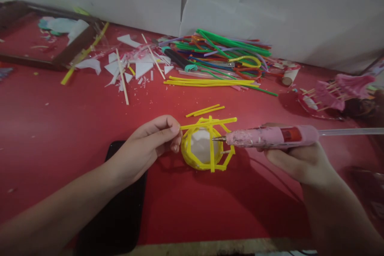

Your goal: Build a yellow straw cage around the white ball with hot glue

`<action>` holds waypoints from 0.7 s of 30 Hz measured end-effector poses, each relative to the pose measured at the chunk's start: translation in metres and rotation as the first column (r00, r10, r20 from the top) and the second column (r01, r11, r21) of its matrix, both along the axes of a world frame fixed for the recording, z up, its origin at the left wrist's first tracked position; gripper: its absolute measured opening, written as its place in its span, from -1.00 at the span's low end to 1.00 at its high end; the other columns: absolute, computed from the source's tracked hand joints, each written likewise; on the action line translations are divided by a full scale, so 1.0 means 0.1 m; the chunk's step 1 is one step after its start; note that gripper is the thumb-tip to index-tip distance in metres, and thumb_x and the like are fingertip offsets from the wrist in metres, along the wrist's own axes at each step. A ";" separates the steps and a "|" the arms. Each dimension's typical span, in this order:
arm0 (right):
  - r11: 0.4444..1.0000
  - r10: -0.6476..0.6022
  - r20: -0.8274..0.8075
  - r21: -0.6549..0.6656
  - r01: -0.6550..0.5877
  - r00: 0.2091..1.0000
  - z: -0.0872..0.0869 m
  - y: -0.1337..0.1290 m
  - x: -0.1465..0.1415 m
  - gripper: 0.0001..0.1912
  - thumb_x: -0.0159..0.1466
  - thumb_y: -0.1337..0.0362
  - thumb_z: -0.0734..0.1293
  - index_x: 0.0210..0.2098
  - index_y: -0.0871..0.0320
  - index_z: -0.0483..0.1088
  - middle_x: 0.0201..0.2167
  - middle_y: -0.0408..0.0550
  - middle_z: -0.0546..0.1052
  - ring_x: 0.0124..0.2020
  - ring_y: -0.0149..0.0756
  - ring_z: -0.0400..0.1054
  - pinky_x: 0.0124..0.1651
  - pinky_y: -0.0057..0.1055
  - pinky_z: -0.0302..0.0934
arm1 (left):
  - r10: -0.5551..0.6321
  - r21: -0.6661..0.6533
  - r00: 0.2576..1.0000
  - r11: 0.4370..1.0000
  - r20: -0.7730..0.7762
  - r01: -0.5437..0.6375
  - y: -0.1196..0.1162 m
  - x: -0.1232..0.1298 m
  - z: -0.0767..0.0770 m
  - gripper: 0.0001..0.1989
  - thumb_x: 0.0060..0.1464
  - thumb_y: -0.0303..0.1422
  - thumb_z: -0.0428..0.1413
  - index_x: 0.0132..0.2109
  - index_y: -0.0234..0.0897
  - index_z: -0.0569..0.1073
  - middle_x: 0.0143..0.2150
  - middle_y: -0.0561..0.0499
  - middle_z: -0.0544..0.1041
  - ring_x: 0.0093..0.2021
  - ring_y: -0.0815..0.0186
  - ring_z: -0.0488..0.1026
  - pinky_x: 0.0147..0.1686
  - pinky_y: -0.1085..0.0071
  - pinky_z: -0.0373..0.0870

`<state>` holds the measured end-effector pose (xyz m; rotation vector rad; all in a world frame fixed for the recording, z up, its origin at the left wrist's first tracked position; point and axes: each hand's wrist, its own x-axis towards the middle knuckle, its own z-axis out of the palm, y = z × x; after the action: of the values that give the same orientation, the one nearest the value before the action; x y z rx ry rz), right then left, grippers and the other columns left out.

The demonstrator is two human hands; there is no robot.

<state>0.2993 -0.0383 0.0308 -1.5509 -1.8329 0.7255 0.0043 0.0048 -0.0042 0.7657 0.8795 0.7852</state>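
Yellow stick point(225, 121) pinched by the left hand point(159, 136), glue gun point(255, 137) gripped in the right hand point(306, 164): one slip could scorch skin!

Flat black phone point(126, 212): partly hidden beneath left forearm point(75, 196)
Right hand point(306, 164): some fingers hidden by pink glue gun point(258, 137)
Brown-rimmed red tray point(33, 61): cut off at left

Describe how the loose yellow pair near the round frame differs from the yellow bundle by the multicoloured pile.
The pair is short; the bundle is much longer. The pair lies slanted; the bundle runs nearly level. Both are thin yellow strips on the red table.
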 end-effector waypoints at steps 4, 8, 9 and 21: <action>0.994 0.084 0.023 0.073 -0.086 0.996 -0.01 0.00 0.00 -0.81 0.10 0.36 0.24 -0.63 0.08 0.21 -0.66 -0.17 0.40 -0.63 -0.36 0.31 -0.60 -0.46 0.10 | 0.004 0.000 1.000 1.000 0.008 -0.004 -0.01 0.00 0.00 -0.61 -0.10 -0.14 0.46 -0.41 -0.29 0.47 -0.51 0.12 0.46 -0.46 0.46 0.39 -0.41 0.62 0.37; 0.990 0.113 0.035 0.085 -0.116 0.993 0.01 0.01 -0.01 -0.82 0.11 0.38 0.24 -0.60 0.08 0.21 -0.67 -0.19 0.38 -0.63 -0.36 0.31 -0.60 -0.47 0.12 | 0.002 0.004 1.000 1.000 0.004 -0.002 -0.02 0.00 0.01 -0.61 -0.10 -0.14 0.46 -0.42 -0.29 0.47 -0.51 0.12 0.46 -0.46 0.46 0.39 -0.41 0.62 0.37; 0.990 0.113 0.040 0.083 -0.116 0.993 0.02 0.01 -0.01 -0.82 0.11 0.38 0.23 -0.60 0.08 0.20 -0.67 -0.19 0.37 -0.64 -0.37 0.31 -0.60 -0.47 0.11 | 0.001 0.007 1.000 1.000 0.003 -0.001 -0.02 0.01 0.01 -0.62 -0.09 -0.15 0.45 -0.42 -0.29 0.46 -0.51 0.12 0.46 -0.46 0.46 0.39 -0.41 0.61 0.37; 0.994 0.098 0.047 0.050 -0.100 0.994 0.02 -0.02 0.01 -0.80 0.12 0.38 0.23 -0.60 0.06 0.17 -0.70 -0.25 0.27 -0.67 -0.43 0.17 -0.62 -0.48 0.06 | -0.009 0.018 1.000 1.000 -0.007 0.009 0.00 0.00 0.01 -0.63 -0.06 -0.16 0.43 -0.43 -0.29 0.46 -0.51 0.13 0.46 -0.46 0.47 0.39 -0.40 0.62 0.38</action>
<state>0.3003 -0.0402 0.0332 -1.4620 -1.9573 0.6879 0.0044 0.0043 -0.0031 0.7882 0.8759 0.7835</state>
